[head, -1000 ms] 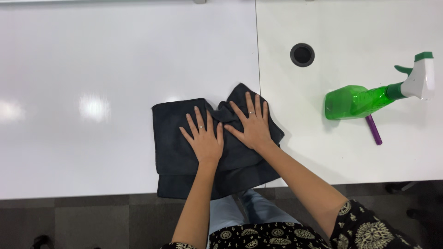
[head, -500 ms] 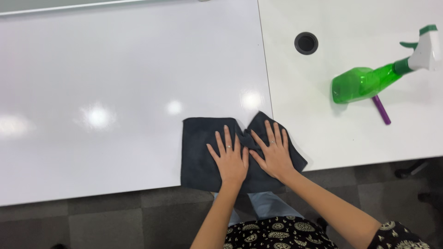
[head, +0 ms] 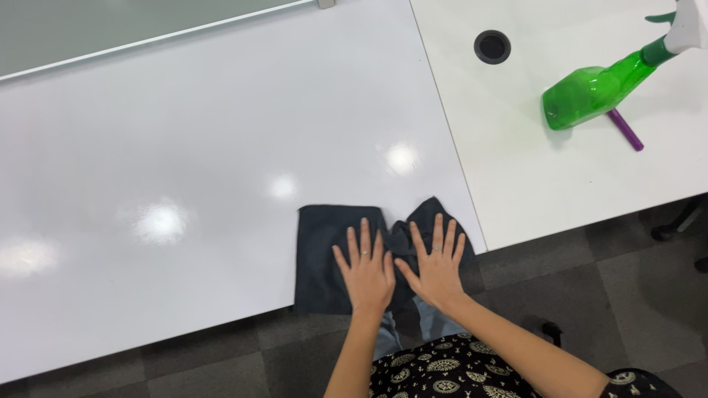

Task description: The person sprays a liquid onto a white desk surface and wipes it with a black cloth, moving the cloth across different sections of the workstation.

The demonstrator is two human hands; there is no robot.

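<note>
Flat palms, nothing gripped: left hand [head: 366, 269], right hand [head: 436, 266] press dark cloth [head: 321, 254] | spray bottle [head: 599, 85] at 2 o'clock | cloth overhangs table edge [head: 221, 318], may slide off.

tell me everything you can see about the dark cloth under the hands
The dark cloth is charcoal grey, soft-looking fabric, lying flat at the near edge of the white table, its lower part hanging over the edge. It is bunched and creased in the middle. The left hand and right hand press on it, palms down, fingers spread.
</note>
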